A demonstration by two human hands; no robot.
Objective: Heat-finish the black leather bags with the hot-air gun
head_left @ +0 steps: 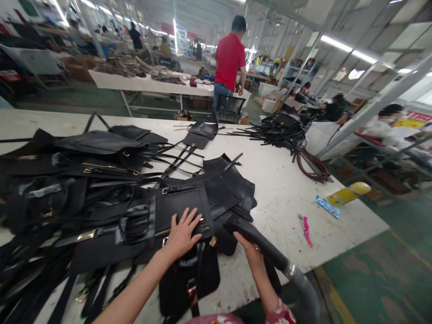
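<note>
Light pressure suited the left hand (182,236), fingers apart on the bag (176,201); right hand (251,252), at three o'clock, clamped the nozzle (265,240).

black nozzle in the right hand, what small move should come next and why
Probably ease the black nozzle slightly left, toward the black bag: the right hand holds it with its front end just right of that bag, while the left hand lies spread on the bag, seemingly steadying it.
</note>
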